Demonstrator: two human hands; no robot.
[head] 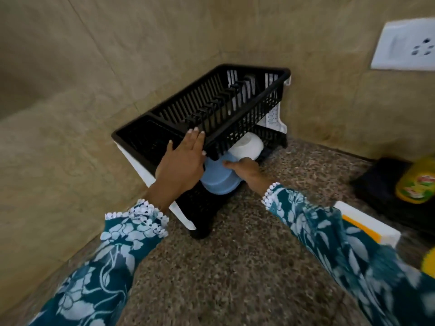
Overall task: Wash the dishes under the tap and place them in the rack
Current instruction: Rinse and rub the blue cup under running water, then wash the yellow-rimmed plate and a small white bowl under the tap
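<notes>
- Dish rack, black plastic with two tiers on white legs, stands in the back corner of the speckled stone surface, against the tan walls.
- A blue bowl sits upside down and tilted in the rack's lower tier, at its front edge.
- A white bowl lies just behind the blue one, touching it.
- The left hand rests flat on the upper tier's front rim, its grip open with fingers straight.
- The right hand has its grip closed on the blue bowl's rim, thumb on top.
- Both arms wear teal floral sleeves with white lace cuffs.
- Near the surface's right edge are a yellow-green bottle and a white and yellow box.
- A white wall socket is mounted on the right wall.
</notes>
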